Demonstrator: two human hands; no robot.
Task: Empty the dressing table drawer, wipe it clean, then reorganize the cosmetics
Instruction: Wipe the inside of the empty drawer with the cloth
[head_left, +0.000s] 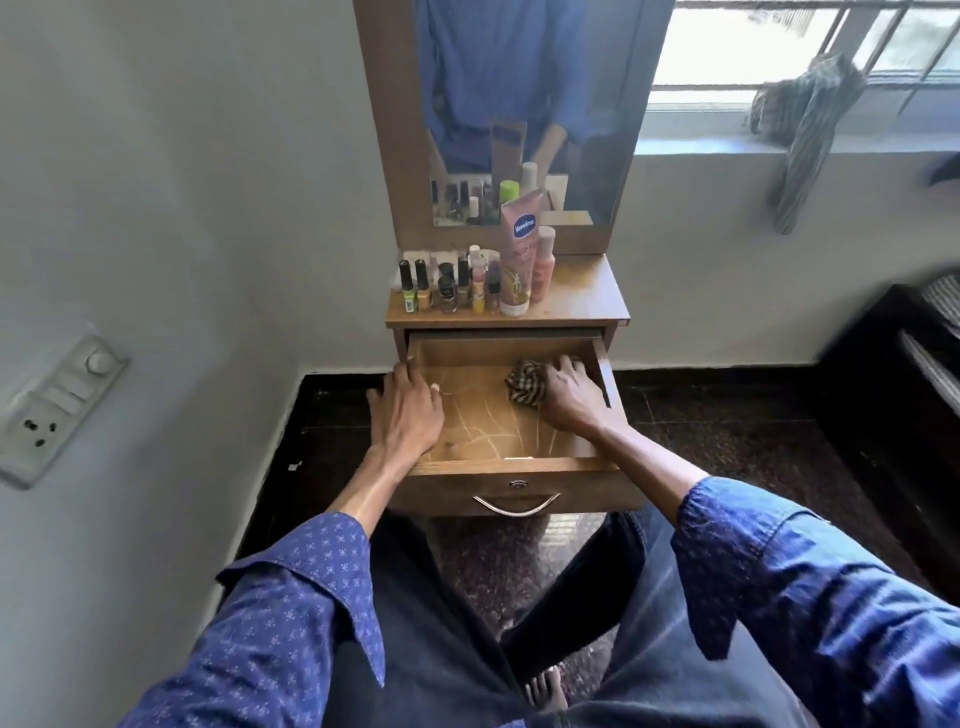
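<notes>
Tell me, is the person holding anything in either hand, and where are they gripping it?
The right hand presses a bunched checked cloth at its right side, inside the open drawer. The left hand rests on the drawer's left wall and holds nothing.

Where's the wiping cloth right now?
The checked cloth is inside the open drawer, toward its back right corner, bunched under the right hand.

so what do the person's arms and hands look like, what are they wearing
Both arms wear a blue long-sleeved shirt with a small pale dotted print, cuffs loose and pushed up the forearms. The left hand and right hand are bare: no gloves, rings, watch or bracelets visible.
</notes>
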